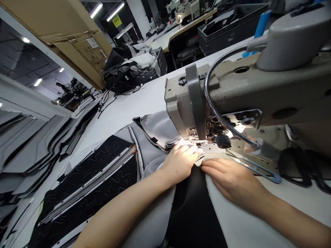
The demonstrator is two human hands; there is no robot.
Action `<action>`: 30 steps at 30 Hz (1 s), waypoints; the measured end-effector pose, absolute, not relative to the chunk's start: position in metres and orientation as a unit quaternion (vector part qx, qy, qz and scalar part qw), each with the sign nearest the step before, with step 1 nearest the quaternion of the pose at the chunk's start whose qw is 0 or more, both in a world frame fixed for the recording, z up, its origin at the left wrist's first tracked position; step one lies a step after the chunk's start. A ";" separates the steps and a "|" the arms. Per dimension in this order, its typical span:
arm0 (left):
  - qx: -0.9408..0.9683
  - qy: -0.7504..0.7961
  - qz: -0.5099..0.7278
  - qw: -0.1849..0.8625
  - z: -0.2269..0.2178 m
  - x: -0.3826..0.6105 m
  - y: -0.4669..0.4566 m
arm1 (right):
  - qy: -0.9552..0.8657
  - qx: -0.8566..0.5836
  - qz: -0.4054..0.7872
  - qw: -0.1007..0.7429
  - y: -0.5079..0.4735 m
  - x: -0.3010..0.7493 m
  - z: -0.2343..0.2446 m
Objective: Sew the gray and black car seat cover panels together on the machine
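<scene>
My left hand (181,162) is closed over the edge of a grey fabric cover (152,155), close to the lit needle area of a sewing machine (232,93). Its fingertips press the layers near the presser foot. Black fabric (196,210) runs from under my hands toward me. My right hand (231,177) has its fingers together at the right edge of this black fabric, just before the needle plate; its thumb is hidden. The needle itself cannot be made out. Thread snips (258,168) lie right of my right hand, with black-handled scissors (294,167) beyond.
Black panels with wavy stitching (103,196) spread to the left on the white table (124,106). Stacked grey pieces (33,144) stand at far left. A cardboard box (77,44), a heap of dark fabric (129,65) and a black crate (230,31) are behind.
</scene>
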State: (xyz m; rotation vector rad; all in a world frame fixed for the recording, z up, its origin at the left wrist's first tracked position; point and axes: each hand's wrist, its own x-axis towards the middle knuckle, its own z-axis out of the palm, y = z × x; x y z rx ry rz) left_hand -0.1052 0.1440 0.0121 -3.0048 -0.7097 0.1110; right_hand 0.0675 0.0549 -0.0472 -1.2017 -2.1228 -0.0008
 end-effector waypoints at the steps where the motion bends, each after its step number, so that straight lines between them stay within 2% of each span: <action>1: -0.973 -0.223 0.038 0.037 0.012 -0.105 0.144 | -0.804 -0.489 0.002 0.337 0.057 0.072 -0.050; 5: -0.977 -0.192 0.051 0.084 0.011 -0.104 0.142 | -0.762 -0.580 -0.021 0.286 0.070 0.078 -0.057; 10: -0.976 -0.190 0.052 0.088 0.007 -0.105 0.142 | -0.768 -0.596 -0.104 0.212 0.083 0.066 -0.057; 15: -0.976 -0.203 0.054 0.064 0.006 -0.107 0.141 | -0.759 -0.600 -0.115 0.225 0.084 0.063 -0.060; 21: -0.973 -0.202 0.065 0.094 0.005 -0.106 0.141 | -0.763 -0.586 -0.140 0.236 0.083 0.064 -0.064; 30: -0.983 -0.169 0.034 0.068 0.004 -0.110 0.146 | -0.756 -0.592 -0.107 0.256 0.081 0.066 -0.064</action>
